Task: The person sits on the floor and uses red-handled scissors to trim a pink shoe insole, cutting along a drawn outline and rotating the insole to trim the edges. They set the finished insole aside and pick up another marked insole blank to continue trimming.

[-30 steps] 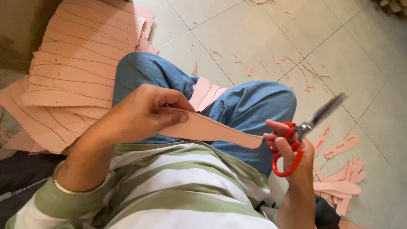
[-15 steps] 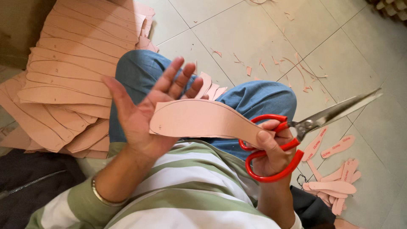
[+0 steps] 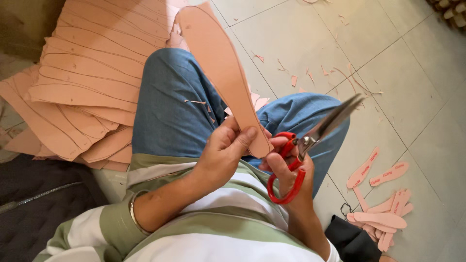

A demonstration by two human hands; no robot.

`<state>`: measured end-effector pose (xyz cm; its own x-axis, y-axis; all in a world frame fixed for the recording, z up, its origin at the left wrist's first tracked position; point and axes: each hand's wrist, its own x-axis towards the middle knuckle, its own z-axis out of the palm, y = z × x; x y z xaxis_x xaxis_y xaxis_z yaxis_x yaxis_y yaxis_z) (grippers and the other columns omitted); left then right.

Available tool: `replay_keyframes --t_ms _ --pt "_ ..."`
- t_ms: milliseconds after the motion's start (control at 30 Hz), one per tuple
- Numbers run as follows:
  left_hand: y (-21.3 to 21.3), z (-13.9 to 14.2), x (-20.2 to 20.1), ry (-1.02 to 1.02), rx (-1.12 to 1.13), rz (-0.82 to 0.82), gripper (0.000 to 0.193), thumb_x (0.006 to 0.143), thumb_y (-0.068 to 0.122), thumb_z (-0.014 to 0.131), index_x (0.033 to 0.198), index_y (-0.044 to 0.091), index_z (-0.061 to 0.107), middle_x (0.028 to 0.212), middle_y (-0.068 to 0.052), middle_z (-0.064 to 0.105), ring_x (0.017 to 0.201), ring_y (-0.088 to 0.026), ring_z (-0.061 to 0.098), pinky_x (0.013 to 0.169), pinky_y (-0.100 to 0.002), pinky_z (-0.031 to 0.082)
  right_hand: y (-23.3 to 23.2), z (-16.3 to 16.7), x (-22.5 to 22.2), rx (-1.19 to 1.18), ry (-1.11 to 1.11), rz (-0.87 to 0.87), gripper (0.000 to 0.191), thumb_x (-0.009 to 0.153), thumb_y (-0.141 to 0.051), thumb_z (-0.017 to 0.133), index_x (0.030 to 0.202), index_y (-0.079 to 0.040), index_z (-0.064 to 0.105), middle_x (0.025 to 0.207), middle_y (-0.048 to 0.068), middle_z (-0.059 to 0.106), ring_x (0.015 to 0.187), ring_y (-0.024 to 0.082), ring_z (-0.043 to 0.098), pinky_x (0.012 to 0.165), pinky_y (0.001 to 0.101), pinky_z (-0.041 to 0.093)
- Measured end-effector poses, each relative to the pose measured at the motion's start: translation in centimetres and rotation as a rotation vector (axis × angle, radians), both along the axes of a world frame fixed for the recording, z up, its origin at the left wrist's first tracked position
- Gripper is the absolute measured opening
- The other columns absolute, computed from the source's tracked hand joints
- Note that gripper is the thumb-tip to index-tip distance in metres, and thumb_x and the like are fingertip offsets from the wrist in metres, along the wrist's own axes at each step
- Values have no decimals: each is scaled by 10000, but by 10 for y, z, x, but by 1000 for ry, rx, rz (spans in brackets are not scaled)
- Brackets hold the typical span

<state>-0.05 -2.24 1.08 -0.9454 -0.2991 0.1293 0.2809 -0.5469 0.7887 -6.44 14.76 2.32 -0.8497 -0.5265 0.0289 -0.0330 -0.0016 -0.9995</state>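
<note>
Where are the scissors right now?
In the head view, the red-handled scissors are in the right hand, right of centre above the jeans-clad knee, blades pointing up-right, beside the pink insole piece that the left hand holds.

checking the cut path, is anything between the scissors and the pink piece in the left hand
Nothing visible. The scissors in the right hand sit right beside the lower end of the pink piece, which the left hand holds upright.
</note>
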Motion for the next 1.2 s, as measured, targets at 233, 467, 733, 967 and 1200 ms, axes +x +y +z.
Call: replay_keyframes --t_ms 233,467,733,967,1200 --pt "-9 21 16 49 66 96 482 1009 78 628 1415 -8 383 1138 -115 652 1015 -174 724 815 -325 677 16 1 10 128 78 341 914 911 -703 622 1417 43 466 1112 101 572 1022 183 560 928 341 462" --pt "-6 35 23 6 -85 163 394 978 25 701 1309 7 487 1090 -87 700 1034 -135 721 895 -295 625 13 25 18 402 154 445 1081 829 -916 440 1321 41 540 940 76 571 860 170 516 760 310 430" --pt "-8 40 28 4 -77 101 363 978 2 711 1277 27 506 1079 -80 704 1037 -109 698 946 -287 597 9 35 17 448 224 487 1099 830 -953 348 1283 13 609 825 45 557 744 155 503 666 304 386" --pt "-8 46 28 -28 -64 92 495 945 -14 709 1369 31 458 1070 -75 693 1009 -106 694 910 -288 606 14 25 15 388 217 477 1095 839 -949 347 1228 32 639 784 44 559 722 143 522 638 294 396" --pt "-7 52 33 -32 -46 73 642 950 1 700 1484 50 346 1079 -63 658 974 -101 679 858 -270 593 21 11 16 386 185 364 1113 754 -1000 382 1077 24 674 720 29 593 666 121 567 606 272 451"
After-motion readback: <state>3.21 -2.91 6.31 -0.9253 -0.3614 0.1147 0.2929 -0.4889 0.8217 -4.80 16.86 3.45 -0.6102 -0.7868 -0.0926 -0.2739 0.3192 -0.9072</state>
